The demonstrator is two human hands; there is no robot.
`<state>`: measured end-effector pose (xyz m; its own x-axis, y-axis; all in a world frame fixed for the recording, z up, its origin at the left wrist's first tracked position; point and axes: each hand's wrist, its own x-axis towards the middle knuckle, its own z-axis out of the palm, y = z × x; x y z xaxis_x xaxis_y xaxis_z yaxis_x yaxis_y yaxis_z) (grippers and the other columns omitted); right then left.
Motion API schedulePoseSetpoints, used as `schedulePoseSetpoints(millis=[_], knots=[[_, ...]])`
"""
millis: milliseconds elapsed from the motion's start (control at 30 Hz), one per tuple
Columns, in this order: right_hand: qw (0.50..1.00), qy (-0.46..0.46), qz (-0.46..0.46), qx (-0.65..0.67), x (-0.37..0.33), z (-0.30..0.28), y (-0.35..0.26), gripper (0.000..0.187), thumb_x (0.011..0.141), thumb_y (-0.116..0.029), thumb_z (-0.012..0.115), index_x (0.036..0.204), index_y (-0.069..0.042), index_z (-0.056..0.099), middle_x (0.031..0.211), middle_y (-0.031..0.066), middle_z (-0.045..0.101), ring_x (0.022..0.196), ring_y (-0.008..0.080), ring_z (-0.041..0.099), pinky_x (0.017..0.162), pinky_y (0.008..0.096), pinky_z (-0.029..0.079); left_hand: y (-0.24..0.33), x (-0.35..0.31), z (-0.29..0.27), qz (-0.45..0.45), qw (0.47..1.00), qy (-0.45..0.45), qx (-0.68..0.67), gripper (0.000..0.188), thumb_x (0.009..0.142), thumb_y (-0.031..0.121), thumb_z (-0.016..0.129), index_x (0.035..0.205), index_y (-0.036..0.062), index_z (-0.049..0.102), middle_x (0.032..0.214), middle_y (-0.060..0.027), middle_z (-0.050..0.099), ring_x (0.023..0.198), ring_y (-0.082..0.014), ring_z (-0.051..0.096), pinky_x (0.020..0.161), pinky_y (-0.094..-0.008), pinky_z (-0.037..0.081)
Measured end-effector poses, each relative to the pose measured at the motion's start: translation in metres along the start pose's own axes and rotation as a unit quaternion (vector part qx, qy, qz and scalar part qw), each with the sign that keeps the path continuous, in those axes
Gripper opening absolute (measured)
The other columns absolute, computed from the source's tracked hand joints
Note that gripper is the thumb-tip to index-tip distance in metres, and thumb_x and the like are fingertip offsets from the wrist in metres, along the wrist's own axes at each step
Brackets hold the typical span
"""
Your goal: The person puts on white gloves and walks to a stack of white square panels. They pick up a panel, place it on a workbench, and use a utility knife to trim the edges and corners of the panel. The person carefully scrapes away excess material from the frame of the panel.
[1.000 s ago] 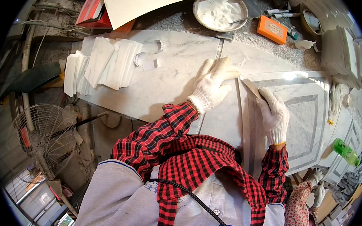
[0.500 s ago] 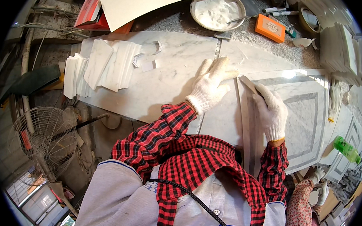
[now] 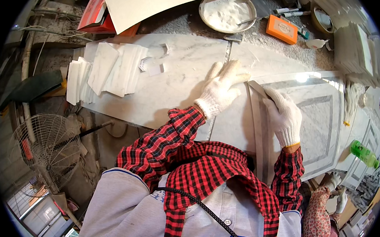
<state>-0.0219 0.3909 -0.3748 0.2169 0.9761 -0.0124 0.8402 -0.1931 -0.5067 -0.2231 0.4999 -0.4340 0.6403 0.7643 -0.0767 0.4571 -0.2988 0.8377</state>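
Note:
My left hand (image 3: pixel 221 89), in a white knitted glove, rests palm down with fingers spread on a pale marble slab (image 3: pixel 181 59). Its fingertips reach the upper left corner of a marble panel (image 3: pixel 315 114) with darker grey inlaid bands. Gloved in the same white knit, my right hand (image 3: pixel 283 114) is closed around a thin flat grey strip (image 3: pixel 257 88), which lies along the panel's left border. The strip's upper end pokes out past my thumb and fingers; its lower part is hidden, and whether it is stone or metal I cannot tell.
White marble tiles (image 3: pixel 118 68) lie stacked at left. Beyond the slab are a bowl of white powder (image 3: pixel 228 14) and an orange box (image 3: pixel 281 29). More tile stacks (image 3: pixel 357 54) stand at right, past a green bottle (image 3: pixel 364 154). Another person's patterned sleeve (image 3: pixel 318 213) shows lower right.
My right hand and the grey strip have shifted very slightly along the panel's left border. My left hand stays in place.

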Motion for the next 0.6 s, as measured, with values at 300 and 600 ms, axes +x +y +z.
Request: schedulePoseSetpoints(millis=[300,600], knots=[[0.998,0.007,0.026,0.05,-0.004,-0.009,0.008,0.027,0.092,-0.021,0.066,0.117,-0.012,0.073,0.098,0.0131,0.072,0.091,0.0326,0.07,0.078,0.0383,0.055,-0.001,-0.001,-0.002,0.023,0.999,0.004,0.032,0.076,0.082,0.007,0.064,0.152,-0.0007,0.037,0.138,0.0039,0.066,0.143,-0.0342,0.035,0.124,-0.0379,0.023],[0.999,-0.037,0.028,0.022,-0.01,-0.013,0.007,0.027,0.093,-0.021,0.065,0.117,-0.012,0.073,0.1,0.0129,0.072,0.093,0.0322,0.07,0.08,0.0386,0.055,-0.003,-0.001,0.002,0.034,0.998,0.018,0.042,0.075,0.082,0.007,0.064,0.152,-0.0001,0.037,0.138,0.0002,0.066,0.142,-0.0298,0.042,0.124,-0.0405,0.022]])
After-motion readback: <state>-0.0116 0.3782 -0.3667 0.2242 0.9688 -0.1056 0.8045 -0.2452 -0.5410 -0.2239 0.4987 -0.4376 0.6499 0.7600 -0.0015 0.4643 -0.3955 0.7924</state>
